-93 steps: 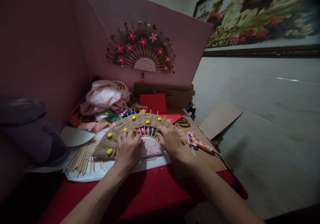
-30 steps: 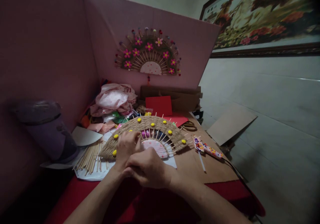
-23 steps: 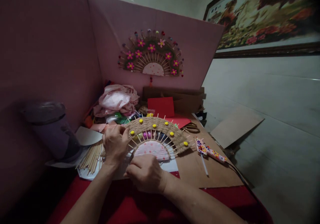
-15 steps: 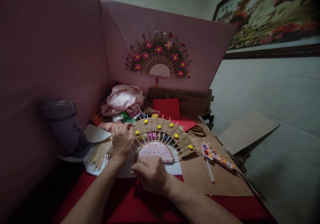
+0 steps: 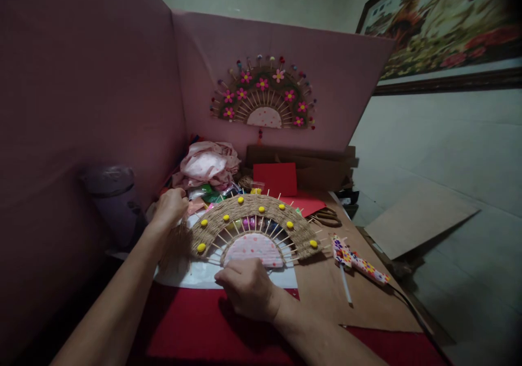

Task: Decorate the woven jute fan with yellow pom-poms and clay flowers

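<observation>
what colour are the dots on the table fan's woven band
The dots are yellow, in the head view.

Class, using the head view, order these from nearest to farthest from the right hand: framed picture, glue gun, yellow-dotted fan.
From the right hand:
1. Yellow-dotted fan: just beyond it.
2. Glue gun: off to its right.
3. Framed picture: high at the upper right.

Two bare arms, both entering from bottom edge. Left forearm [image 5: 110,290] long diagonal, reaching up and forward; left hand [image 5: 170,209] farther out, back of hand facing camera, fingers bent, tips hard to see. Right forearm [image 5: 322,325] angled in from lower right; right hand [image 5: 248,289] low, nearer body, knuckles up, fingers [image 5: 233,272] curled into loose fist. Wrists roughly straight. Hands well apart.
</observation>
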Demonstrator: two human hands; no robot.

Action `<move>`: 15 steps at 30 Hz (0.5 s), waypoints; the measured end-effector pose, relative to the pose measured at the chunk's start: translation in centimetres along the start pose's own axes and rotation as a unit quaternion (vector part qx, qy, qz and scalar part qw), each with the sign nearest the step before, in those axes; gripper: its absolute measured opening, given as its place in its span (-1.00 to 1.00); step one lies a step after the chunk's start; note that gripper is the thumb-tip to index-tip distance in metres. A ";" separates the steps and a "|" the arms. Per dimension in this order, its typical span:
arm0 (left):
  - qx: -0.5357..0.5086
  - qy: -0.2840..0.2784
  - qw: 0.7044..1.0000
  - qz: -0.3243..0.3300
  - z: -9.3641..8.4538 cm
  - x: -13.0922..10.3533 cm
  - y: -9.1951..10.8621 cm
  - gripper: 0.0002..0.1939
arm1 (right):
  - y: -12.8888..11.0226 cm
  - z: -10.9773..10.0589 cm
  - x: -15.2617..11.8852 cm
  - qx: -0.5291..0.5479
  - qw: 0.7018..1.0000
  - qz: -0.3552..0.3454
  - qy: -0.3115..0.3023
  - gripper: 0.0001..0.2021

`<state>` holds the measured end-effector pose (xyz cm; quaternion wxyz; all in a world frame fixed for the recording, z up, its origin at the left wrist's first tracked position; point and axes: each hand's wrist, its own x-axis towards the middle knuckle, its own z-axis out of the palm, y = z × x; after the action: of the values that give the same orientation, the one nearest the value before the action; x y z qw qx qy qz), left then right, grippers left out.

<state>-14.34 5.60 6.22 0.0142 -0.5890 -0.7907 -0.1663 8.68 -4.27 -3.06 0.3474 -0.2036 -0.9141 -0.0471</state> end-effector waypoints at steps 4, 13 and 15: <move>0.014 -0.002 1.000 0.004 1.8 0.9 -0.4 -0.68 | 0.2 0.2 -0.1 0.000 1.000 0.001 -0.018 -0.89; -0.013 -0.034 0.999 0.016 4.5 2.6 -1.8 -0.67 | 0.2 0.2 0.0 0.019 1.000 0.002 -0.023 -0.89; -0.036 -0.039 0.998 0.029 4.8 2.9 -1.8 -0.68 | 0.3 0.2 0.0 0.022 1.000 0.003 -0.018 -0.88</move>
<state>-16.03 9.15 1.87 -0.0329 -0.6177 -0.7669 -0.1712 8.64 -3.97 -3.27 0.3350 -0.1996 -0.9206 -0.0225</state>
